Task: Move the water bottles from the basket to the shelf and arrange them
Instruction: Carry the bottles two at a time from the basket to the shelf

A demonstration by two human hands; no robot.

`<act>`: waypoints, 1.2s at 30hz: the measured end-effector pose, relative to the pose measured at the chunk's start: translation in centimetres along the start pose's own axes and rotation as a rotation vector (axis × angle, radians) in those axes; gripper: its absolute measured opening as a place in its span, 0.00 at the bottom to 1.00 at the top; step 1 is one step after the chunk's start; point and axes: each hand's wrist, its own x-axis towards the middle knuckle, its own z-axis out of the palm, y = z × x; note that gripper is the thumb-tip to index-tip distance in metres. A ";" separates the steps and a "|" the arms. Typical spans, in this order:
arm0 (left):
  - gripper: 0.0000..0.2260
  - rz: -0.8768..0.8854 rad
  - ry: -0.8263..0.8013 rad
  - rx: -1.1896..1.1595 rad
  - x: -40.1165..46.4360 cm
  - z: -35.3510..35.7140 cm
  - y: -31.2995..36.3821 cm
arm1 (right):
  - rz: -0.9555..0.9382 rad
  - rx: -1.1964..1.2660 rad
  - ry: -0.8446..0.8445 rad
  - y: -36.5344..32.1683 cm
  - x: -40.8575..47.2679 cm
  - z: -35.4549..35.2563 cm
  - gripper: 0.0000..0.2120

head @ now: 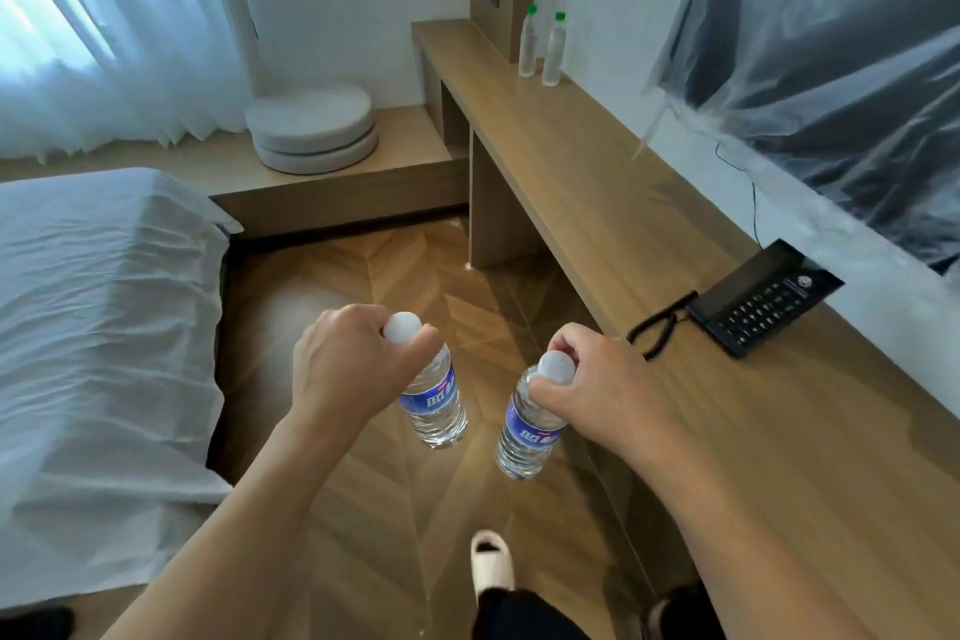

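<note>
Head view — each hand (343,369) (597,390) grips a hanging bottle's (434,405) (527,437) neck.

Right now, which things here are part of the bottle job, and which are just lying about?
Part of the job:
left hand, gripping a blue-label bottle by its neck
right hand, gripping the other blue-label bottle
wooden shelf
two green-capped bottles standing on it

Just lying about:
black telephone
round cushions
bed

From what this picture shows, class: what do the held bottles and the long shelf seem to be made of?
Bottle in left hand and bottle in right hand: clear plastic, probably; see-through ribbed walls, glossy blue labels, white caps. Shelf: light wood or wood-look laminate, matte, with visible grain.
</note>
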 end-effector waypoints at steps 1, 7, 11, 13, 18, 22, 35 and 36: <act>0.21 0.007 -0.006 0.004 1.9 0.6 -0.4 | -0.001 -0.009 -0.009 -0.1 1.9 0.2 0.13; 0.20 0.035 0.009 -0.001 13.5 4.1 -1.8 | -0.038 -0.010 -0.050 -0.4 14.1 1.5 0.14; 0.21 0.035 0.002 0.026 21.6 5.8 -2.4 | -0.036 0.018 -0.024 -1.5 22.5 1.1 0.14; 0.21 0.040 0.000 0.043 25.6 6.4 -2.4 | -0.030 0.036 -0.012 -2.0 26.5 0.9 0.14; 0.19 0.068 0.011 0.019 34.7 7.8 -2.3 | -0.009 0.038 0.006 -3.1 35.0 0.2 0.15; 0.20 0.053 -0.015 0.006 41.9 10.3 -3.7 | 0.022 0.023 -0.003 -3.8 42.0 0.4 0.13; 0.20 0.206 -0.090 -0.039 68.6 15.0 -9.0 | 0.234 0.083 0.024 -8.8 66.3 2.6 0.13; 0.20 0.208 -0.083 -0.052 69.5 15.0 -9.1 | 0.233 0.095 0.032 -9.2 67.0 2.4 0.13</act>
